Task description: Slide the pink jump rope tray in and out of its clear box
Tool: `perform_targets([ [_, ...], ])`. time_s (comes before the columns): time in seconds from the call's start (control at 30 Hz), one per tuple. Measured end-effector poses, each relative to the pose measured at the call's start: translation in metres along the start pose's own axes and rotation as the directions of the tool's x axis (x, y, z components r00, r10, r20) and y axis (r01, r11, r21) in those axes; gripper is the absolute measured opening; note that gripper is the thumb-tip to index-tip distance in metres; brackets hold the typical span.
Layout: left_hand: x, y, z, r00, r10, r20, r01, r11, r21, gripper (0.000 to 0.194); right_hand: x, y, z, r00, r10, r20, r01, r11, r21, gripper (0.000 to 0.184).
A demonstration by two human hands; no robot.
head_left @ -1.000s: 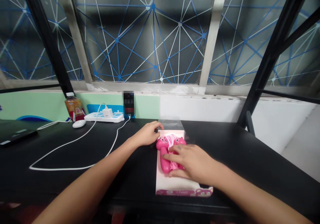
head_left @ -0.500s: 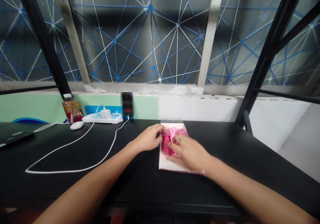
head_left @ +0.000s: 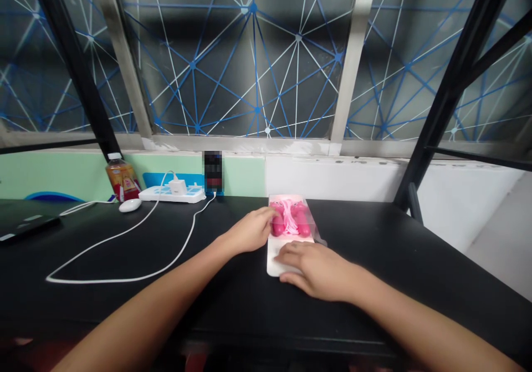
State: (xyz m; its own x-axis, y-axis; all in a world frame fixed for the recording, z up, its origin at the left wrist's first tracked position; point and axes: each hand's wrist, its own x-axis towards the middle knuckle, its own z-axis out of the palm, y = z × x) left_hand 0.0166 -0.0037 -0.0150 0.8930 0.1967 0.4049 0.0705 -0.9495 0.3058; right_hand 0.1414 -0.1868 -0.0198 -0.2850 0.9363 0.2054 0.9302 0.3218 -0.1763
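Bench view, head camera. Behind the bench, a large glass window with a blue-and-white net pattern (head_left: pixel 245 67) is crossed by black metal struts (head_left: pixel 453 89). Below it runs a pale green and white wall (head_left: pixel 332 178). The flat black tabletop (head_left: pixel 366 261) carries all items.

Central object: a white rectangular card tray (head_left: pixel 286 261) sits squarely before the person, near the far table edge, with a clear plastic cover (head_left: pixel 319 239) at its right side. In its far end lie two pink plastic skipping-rope handles (head_left: pixel 302 219) side by side, the pink cord (head_left: pixel 291 223) bunched between them. This arrangement appears to be the tray's fitted packed position.

Left hand (head_left: pixel 249 232): fingers lightly curled, tips against the near handle's left side; no pinch visible, grip cannot be confirmed. Placement seems to steady the contents from the side.

Right hand (head_left: pixel 318 269): fingers extended and close together, lying flat across the bare near part of the tray, apparently holding it down on the table.

Far left, kept away from the work area: a dark tablet (head_left: pixel 27 227), a white mouse (head_left: pixel 130 205), a white power strip (head_left: pixel 172 194) with a white charger (head_left: pixel 177 187) and white cable (head_left: pixel 124 269), and a plastic drink bottle (head_left: pixel 122 181).
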Motion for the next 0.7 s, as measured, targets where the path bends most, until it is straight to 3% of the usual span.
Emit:
perform_targets([
  [0.23,-0.003,-0.005,-0.005,1.000,-0.013,0.026,0.013,1.000,-0.005,0.031,-0.009,0.010,-0.017,1.000,-0.018,-0.020,0.020,0.996,0.082,0.039],
  [0.3,-0.003,-0.008,-0.009,0.998,-0.004,0.059,0.006,0.999,-0.036,0.028,-0.010,0.020,-0.021,0.990,0.042,-0.132,-0.035,0.998,0.061,0.032],
  [0.37,-0.003,-0.008,-0.015,0.995,-0.005,0.096,0.012,0.998,-0.069,0.027,-0.010,0.034,-0.019,0.953,0.146,-0.267,-0.140,0.989,0.043,0.028],
  [0.53,-0.006,-0.001,-0.023,0.986,-0.023,0.168,0.036,0.997,-0.075,0.031,-0.008,0.056,-0.002,0.904,0.336,-0.264,-0.330,0.942,0.069,0.053],
  [0.63,-0.009,0.000,-0.022,0.985,0.010,0.173,-0.008,1.000,-0.014,0.049,-0.006,0.058,0.002,0.868,0.383,-0.315,-0.377,0.922,0.085,0.048],
  [0.7,-0.010,-0.002,-0.020,0.989,0.014,0.147,-0.019,0.999,0.031,0.048,-0.006,0.059,-0.001,0.854,0.398,-0.334,-0.388,0.916,0.099,0.047],
])
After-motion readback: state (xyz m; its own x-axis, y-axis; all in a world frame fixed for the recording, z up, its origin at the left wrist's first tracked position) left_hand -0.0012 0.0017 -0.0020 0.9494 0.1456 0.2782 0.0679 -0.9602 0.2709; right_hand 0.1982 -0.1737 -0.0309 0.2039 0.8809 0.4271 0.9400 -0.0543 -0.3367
